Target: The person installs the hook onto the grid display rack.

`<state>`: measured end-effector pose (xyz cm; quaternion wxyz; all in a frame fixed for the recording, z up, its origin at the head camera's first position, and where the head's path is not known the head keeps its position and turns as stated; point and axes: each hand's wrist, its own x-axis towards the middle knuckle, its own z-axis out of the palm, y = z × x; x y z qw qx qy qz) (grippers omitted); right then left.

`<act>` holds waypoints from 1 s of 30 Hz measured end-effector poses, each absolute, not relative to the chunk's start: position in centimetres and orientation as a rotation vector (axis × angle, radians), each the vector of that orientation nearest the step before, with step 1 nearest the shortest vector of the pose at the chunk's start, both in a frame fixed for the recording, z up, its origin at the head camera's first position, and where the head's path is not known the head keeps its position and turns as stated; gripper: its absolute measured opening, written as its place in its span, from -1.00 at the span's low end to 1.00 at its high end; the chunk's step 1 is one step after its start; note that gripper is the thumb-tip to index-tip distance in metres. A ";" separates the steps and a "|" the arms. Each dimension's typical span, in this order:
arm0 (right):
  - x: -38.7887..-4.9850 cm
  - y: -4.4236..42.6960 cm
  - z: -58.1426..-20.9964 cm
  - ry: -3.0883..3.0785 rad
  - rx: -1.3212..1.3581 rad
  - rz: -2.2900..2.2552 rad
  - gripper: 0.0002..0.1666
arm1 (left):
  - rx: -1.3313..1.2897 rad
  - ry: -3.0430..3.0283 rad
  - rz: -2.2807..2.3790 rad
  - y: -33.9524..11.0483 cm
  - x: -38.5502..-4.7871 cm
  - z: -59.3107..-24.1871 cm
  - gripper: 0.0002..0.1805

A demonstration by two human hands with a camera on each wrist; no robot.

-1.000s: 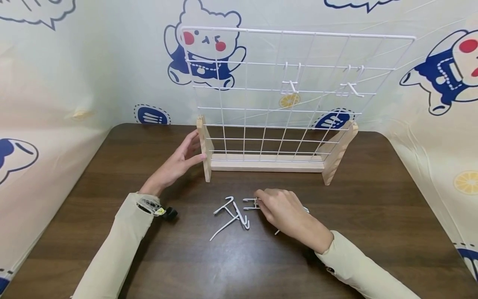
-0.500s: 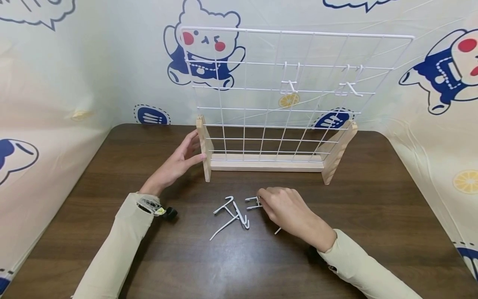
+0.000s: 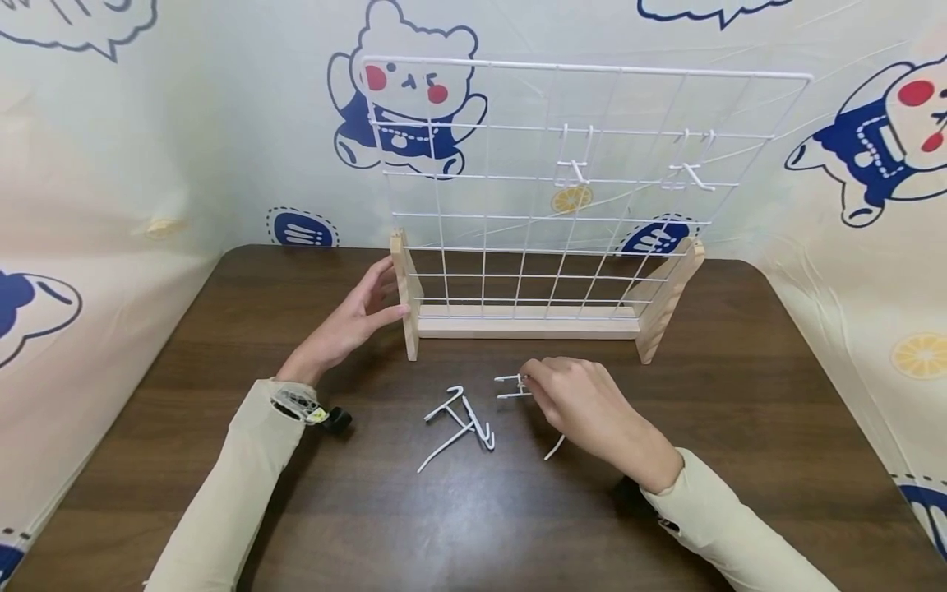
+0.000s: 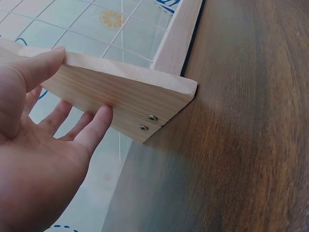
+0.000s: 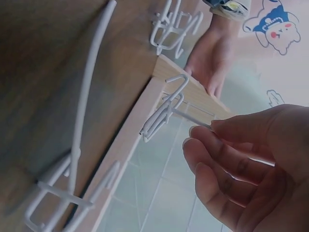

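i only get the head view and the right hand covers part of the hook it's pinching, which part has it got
Observer: In the right wrist view, the right hand has the hook by the tip of its single stem.
Operator: ok, and the white tip poking out below that hand, what's it part of
Observer: A second hook; the right wrist view shows its long stem running to a wire frame that your view hides.
Operator: anything on the outer side of the wooden end by the left hand
Observer: Yes, the left wrist view shows two round metal screw heads low on that face.
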<state>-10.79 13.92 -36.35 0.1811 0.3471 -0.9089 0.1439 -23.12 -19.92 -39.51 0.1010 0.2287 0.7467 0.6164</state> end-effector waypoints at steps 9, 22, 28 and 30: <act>-10.7 14.4 -35.5 -2.493 0.995 0.451 -0.93 | 0.625 2.235 1.797 -20.0 -23.0 -39.6 -0.17; -11.0 14.4 -35.8 -2.312 1.084 0.554 -0.86 | 0.662 2.234 1.795 -19.8 -23.1 -39.2 -0.17; -10.9 14.2 -35.5 -2.317 1.103 0.579 -0.93 | 0.668 2.215 1.820 -19.9 -23.0 -39.4 -0.18; -10.8 14.3 -35.4 -2.323 1.096 0.578 -0.94 | 0.669 2.204 1.820 -19.7 -23.0 -39.5 -0.18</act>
